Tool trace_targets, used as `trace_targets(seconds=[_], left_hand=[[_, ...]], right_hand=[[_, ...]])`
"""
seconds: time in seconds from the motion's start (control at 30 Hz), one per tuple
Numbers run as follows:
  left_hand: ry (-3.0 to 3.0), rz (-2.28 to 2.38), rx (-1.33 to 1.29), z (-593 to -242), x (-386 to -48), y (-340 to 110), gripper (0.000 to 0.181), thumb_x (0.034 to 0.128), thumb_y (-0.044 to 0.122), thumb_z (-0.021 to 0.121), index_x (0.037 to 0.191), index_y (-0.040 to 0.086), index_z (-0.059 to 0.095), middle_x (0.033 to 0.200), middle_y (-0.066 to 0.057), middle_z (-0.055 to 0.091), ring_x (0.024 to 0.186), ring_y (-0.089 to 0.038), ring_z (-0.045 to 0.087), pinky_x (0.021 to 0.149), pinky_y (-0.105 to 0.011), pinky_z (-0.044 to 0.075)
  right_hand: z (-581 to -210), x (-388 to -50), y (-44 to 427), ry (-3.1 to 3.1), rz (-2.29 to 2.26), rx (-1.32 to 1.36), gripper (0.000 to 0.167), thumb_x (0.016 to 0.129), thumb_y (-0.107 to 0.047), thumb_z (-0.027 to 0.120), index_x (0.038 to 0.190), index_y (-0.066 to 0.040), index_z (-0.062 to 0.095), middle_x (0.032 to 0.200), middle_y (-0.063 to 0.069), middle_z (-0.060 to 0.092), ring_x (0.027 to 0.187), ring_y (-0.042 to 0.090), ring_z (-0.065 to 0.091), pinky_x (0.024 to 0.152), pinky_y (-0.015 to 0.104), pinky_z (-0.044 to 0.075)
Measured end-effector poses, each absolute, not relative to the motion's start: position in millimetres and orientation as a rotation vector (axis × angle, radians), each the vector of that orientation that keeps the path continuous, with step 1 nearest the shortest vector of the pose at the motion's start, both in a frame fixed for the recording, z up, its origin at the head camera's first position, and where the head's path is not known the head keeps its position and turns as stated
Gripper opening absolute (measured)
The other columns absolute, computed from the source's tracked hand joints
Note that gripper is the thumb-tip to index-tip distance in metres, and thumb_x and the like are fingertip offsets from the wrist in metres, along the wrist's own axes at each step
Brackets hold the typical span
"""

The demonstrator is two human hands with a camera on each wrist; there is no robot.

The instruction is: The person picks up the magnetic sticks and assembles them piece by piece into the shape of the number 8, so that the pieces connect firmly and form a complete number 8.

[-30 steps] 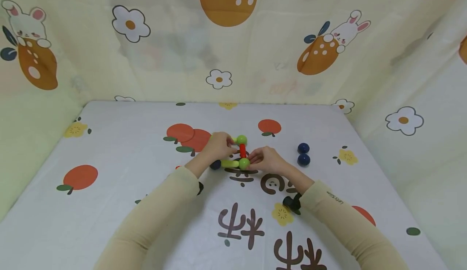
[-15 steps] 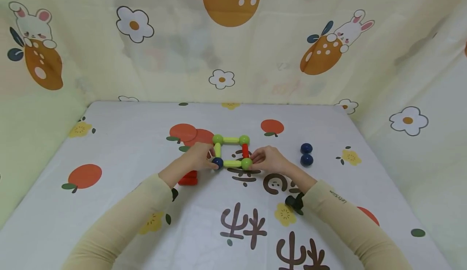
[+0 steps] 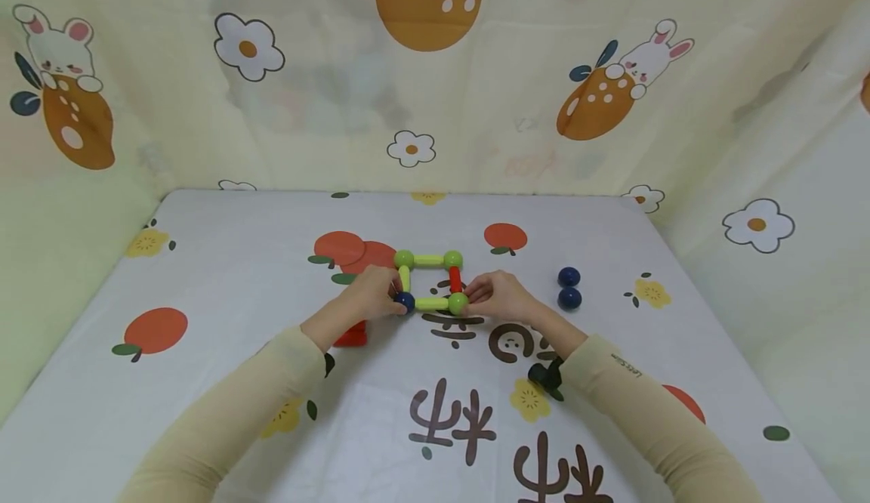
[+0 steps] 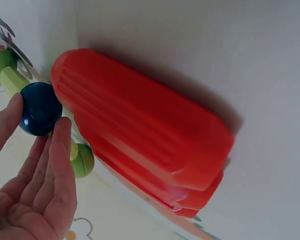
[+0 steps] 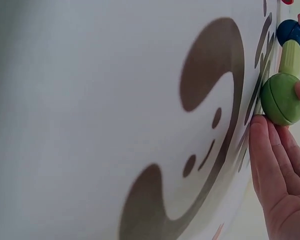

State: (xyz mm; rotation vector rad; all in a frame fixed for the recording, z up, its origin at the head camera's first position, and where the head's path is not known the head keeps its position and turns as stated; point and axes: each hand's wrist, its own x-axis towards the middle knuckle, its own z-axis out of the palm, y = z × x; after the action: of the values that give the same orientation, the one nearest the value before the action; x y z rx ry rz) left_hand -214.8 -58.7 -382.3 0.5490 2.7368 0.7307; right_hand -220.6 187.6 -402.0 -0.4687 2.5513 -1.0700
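Note:
Balls and rods form a square on the table. Its near left corner is a dark blue ball [image 3: 405, 302], which my left hand [image 3: 370, 291] pinches between thumb and fingers. At the near right corner, my right hand [image 3: 503, 297] grips a green ball [image 5: 281, 99] with thumb and fingertips. A yellow-green rod [image 3: 431, 303] joins these two balls. Two more green balls [image 3: 452, 260] make the far corners, with another yellow-green rod [image 3: 429, 260] between them. The right side is a red rod [image 3: 455, 279]; the left is a yellow-green rod [image 3: 405, 278], partly beside my fingers.
Stacked red rods [image 4: 145, 120] lie just behind my left wrist, partly covered by it in the head view. Two loose dark blue balls [image 3: 569, 287] sit to the right. A printed curtain [image 3: 326, 110] rises behind the table's far edge.
My left hand has come back and left from over the square to its near left corner, now holding the blue ball. This uncovers the left side. My right hand stays at the green ball.

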Motion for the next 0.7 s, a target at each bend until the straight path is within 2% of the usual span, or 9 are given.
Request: trace_targets(seconds=[0.7], left_hand=[[2.759,0.632,0.454,-384,-238,-49,0.029,0.0778,0.012,0.073,0.104,0.004,0.062,0.091,-0.009,0.060,0.082,-0.019,0.055,0.075,-0.028,0.049]], right_hand=[[-405,-239,186,2.629,-1.086,-0.493,0.027,0.076,-0.010,0.072,0.098,0.002,0.062,0.089,0.010,0.066,0.081,0.019,0.062,0.072,0.028,0.050]])
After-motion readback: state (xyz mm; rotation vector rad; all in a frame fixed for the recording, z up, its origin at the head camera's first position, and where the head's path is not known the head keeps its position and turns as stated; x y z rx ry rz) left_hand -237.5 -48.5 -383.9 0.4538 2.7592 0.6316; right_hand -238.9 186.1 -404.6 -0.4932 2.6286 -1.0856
